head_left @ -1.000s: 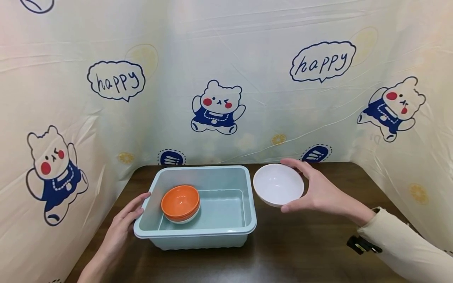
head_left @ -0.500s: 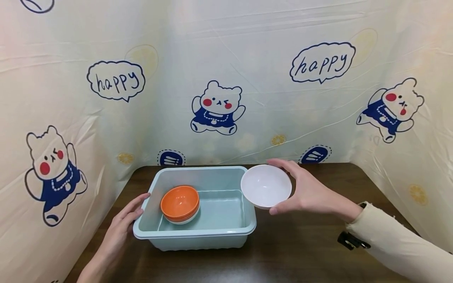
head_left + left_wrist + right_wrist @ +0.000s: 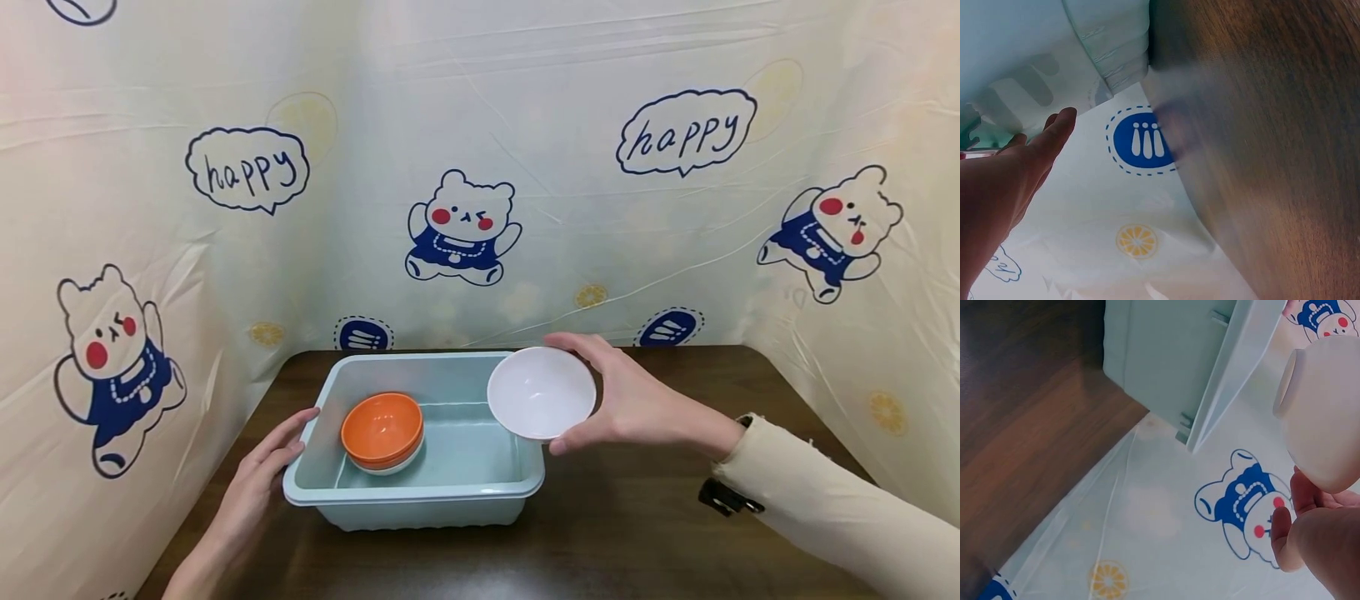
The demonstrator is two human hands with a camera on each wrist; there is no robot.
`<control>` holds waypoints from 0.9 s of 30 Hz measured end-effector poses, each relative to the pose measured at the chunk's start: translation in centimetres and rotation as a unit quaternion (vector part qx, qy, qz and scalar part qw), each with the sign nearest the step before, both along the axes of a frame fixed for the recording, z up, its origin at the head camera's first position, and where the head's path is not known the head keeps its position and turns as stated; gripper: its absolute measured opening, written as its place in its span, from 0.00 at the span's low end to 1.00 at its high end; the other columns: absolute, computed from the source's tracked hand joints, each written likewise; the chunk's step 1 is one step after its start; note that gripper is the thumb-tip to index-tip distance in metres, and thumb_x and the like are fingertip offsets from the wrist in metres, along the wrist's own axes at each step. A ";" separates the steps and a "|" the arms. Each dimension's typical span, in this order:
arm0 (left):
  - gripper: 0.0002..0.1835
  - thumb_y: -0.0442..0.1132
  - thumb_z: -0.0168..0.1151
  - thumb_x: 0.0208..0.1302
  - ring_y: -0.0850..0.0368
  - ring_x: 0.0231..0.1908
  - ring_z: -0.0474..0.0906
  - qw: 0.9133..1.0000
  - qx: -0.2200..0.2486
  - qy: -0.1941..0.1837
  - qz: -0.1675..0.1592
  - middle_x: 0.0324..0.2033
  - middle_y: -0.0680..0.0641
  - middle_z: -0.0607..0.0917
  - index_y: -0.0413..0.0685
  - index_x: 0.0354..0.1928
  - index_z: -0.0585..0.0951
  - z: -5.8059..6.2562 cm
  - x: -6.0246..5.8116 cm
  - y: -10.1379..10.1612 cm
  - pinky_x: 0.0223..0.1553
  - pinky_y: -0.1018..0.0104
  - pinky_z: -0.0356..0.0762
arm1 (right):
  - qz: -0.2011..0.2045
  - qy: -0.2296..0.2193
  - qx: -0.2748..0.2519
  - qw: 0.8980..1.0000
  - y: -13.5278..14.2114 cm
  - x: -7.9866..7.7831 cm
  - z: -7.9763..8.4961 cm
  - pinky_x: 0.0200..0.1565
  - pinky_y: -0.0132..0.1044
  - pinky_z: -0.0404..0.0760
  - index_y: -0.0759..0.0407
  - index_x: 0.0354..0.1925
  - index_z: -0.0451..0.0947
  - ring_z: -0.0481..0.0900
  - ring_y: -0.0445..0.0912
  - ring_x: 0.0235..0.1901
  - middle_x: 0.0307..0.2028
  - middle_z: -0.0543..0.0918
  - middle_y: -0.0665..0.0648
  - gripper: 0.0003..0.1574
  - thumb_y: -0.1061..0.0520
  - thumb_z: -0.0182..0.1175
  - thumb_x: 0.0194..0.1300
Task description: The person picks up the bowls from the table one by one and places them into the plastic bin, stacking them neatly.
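My right hand (image 3: 637,400) holds a white bowl (image 3: 542,392) by its rim, thumb at the near side and fingers at the far side. The bowl is tilted toward me over the right rim of a pale blue-green basin (image 3: 412,493). Inside the basin, at the left, an orange bowl (image 3: 384,425) sits on top of a stack with a white bowl (image 3: 390,468) at the bottom. My left hand (image 3: 255,475) touches the basin's left rim with fairly straight fingers. In the right wrist view the white bowl (image 3: 1329,412) shows its outside and foot ring.
A dark wooden table (image 3: 637,517) carries the basin. Behind and on both sides hangs a pale printed curtain (image 3: 562,125) with bears and lettering. A black clip-like device (image 3: 727,497) hangs at the right sleeve (image 3: 817,500).
My right hand has moved left with the white bowl, from beside the basin to over its right rim. The left hand, the basin and the stacked bowls have stayed put.
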State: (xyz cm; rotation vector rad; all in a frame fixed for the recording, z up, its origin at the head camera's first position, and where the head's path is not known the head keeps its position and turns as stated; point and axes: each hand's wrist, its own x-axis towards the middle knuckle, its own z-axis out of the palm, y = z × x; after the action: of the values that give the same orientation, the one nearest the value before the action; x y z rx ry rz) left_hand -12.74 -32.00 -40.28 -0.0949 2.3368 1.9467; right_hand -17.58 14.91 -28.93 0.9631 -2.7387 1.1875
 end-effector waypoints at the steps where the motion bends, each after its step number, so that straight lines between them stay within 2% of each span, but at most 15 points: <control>1: 0.33 0.54 0.44 0.85 0.34 0.74 0.53 1.000 0.000 -0.001 0.000 0.84 0.42 0.45 0.52 0.84 0.55 0.0 0.0 0.0 0.51 0.68 0.78 | 0.001 0.003 0.002 1.000 -0.2 -0.1 0.0 0.53 0.51 0.80 0.41 0.76 0.64 0.72 0.50 0.61 0.65 0.72 0.49 0.71 0.34 0.87 0.38; 13: 0.33 0.54 0.43 0.86 0.34 0.73 0.55 1.000 -0.001 0.004 -0.004 0.83 0.41 0.47 0.53 0.84 0.55 -0.1 -0.1 0.0 0.53 0.63 0.77 | 0.022 0.003 0.014 1.000 -2.5 -1.0 0.5 0.52 0.50 0.80 0.37 0.76 0.65 0.68 0.48 0.61 0.64 0.72 0.46 0.68 0.31 0.85 0.39; 22: 0.32 0.53 0.43 0.86 0.36 0.72 0.57 1.000 0.004 0.002 -0.004 0.83 0.41 0.48 0.53 0.84 0.55 -0.3 -0.1 0.1 0.51 0.65 0.80 | 0.052 0.000 0.023 0.998 -4.5 -1.7 0.8 0.53 0.50 0.79 0.41 0.76 0.64 0.66 0.48 0.63 0.66 0.71 0.47 0.67 0.33 0.83 0.42; 24: 0.31 0.52 0.43 0.86 0.41 0.71 0.60 1.000 0.007 0.006 -0.006 0.83 0.41 0.49 0.53 0.83 0.56 -0.3 -0.1 0.0 0.51 0.65 0.80 | 0.059 0.000 0.028 0.998 -5.0 -2.0 0.8 0.54 0.51 0.78 0.42 0.77 0.64 0.66 0.48 0.63 0.66 0.71 0.48 0.67 0.34 0.83 0.42; 27: 0.29 0.51 0.43 0.87 0.55 0.65 0.68 1.000 0.015 0.020 -0.011 0.82 0.40 0.51 0.52 0.83 0.58 -0.3 -0.2 -0.2 0.50 0.63 0.80 | 0.061 0.000 0.036 0.998 -5.8 -2.4 0.8 0.55 0.52 0.76 0.42 0.77 0.64 0.65 0.47 0.63 0.65 0.71 0.47 0.67 0.33 0.83 0.42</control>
State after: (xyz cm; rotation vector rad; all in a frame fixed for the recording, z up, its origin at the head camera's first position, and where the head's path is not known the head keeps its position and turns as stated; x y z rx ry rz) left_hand -12.90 -32.23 -40.53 -0.0288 2.3226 1.9913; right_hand -19.96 9.09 -28.09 1.1523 -2.7761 1.1096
